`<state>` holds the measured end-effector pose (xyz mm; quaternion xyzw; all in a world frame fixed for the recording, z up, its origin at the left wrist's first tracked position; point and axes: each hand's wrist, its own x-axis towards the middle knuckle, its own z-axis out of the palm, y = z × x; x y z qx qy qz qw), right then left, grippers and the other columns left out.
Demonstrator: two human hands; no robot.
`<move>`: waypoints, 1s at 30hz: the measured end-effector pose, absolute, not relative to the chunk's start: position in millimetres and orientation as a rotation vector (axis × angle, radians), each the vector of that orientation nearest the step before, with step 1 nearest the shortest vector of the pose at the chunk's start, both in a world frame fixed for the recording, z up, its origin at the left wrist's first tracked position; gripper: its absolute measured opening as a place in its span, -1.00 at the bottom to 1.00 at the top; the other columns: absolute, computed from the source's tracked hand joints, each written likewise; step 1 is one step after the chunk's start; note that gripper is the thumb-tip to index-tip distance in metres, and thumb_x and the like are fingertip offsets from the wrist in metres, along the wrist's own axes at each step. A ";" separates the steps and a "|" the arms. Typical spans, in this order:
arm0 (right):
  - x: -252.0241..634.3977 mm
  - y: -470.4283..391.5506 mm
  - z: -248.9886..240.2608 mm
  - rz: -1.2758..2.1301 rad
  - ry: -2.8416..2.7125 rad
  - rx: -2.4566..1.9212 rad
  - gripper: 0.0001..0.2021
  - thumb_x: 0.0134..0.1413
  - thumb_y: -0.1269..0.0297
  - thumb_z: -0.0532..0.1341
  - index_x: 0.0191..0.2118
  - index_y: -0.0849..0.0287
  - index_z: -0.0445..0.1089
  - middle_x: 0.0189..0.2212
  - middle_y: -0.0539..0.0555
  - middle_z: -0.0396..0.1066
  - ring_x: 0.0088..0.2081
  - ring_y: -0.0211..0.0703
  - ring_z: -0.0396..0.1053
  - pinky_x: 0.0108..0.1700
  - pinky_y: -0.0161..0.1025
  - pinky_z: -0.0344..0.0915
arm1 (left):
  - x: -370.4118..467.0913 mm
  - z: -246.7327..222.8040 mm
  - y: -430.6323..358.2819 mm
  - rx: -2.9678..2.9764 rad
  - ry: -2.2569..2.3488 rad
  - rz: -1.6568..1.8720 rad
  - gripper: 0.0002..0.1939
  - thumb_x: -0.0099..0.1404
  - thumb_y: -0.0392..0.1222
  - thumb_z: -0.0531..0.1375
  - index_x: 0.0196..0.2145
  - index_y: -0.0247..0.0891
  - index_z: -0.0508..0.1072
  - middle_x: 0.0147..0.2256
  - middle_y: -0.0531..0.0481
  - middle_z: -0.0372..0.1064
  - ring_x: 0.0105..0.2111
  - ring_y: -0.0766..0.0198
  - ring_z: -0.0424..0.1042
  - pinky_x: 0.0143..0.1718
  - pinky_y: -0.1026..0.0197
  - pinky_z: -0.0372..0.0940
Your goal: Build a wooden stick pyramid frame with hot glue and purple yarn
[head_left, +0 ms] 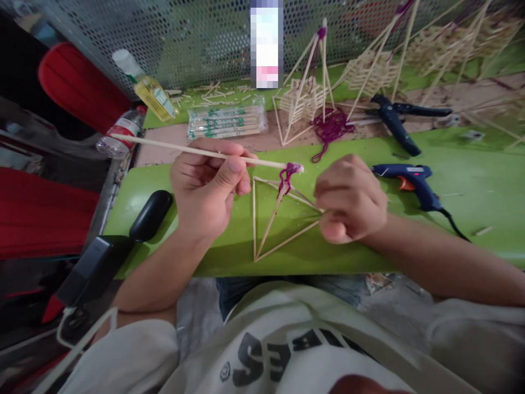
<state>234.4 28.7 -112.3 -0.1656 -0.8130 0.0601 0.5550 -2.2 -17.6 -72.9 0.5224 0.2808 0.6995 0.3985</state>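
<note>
My left hand (209,191) pinches a long thin wooden stick (164,144) between thumb and fingers. Purple yarn (292,167) is wrapped round the stick's right end and loops down to the top of a stick frame (255,219). That frame has a triangular base and a slanting stick, and stands on the green table. To its right, my right hand (351,200) is closed beside the frame's right corner; what its fingers hold, if anything, is hidden.
A blue glue gun (418,178) lies at the right, near black pliers-like tools (396,123). Behind are finished stick structures (305,98), a purple yarn pile (333,128), packaged sticks (227,120) and bottles (153,96). A black case (151,215) is at the left.
</note>
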 end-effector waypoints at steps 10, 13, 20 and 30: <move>234.5 27.1 -106.9 0.504 -2.163 -0.343 -0.88 0.46 0.41 0.29 -0.20 0.11 0.44 -0.49 -0.07 0.38 -0.53 -0.33 0.23 -0.48 -0.28 0.18 | -0.2 -68.6 -23.5 1.320 0.788 1.856 -0.93 0.44 -0.09 0.54 -0.17 -0.03 0.75 -0.25 0.13 0.73 -0.50 0.47 0.55 -0.51 0.38 0.45; 232.0 19.4 -101.3 0.531 -2.108 -0.424 -0.85 0.43 0.40 0.34 -0.25 0.12 0.45 -0.51 -0.09 0.39 -0.55 -0.37 0.19 -0.51 -0.31 0.13 | 1.5 -66.5 -26.7 1.298 0.850 1.900 -0.87 0.41 -0.07 0.56 -0.19 -0.05 0.72 -0.25 0.14 0.73 -0.45 0.43 0.62 -0.47 0.35 0.51; 224.4 2.6 -94.6 0.650 -2.018 -0.501 -0.76 0.38 0.35 0.43 -0.35 0.16 0.45 -0.56 -0.11 0.42 -0.62 -0.45 0.17 -0.57 -0.37 0.07 | 2.5 -64.1 -29.6 1.301 0.906 1.903 -0.78 0.37 -0.01 0.59 -0.19 -0.08 0.69 -0.24 0.12 0.74 -0.44 0.41 0.65 -0.50 0.37 0.49; 226.6 7.6 -106.0 0.338 -1.860 -0.514 -0.90 0.33 0.34 0.39 -0.23 0.06 0.47 -0.53 -0.08 0.49 -0.60 -0.32 0.32 -0.58 -0.29 0.19 | 4.5 -70.4 -24.7 1.250 0.873 1.848 -0.80 0.38 -0.01 0.58 -0.21 -0.07 0.69 -0.26 0.13 0.73 -0.50 0.44 0.56 -0.55 0.35 0.41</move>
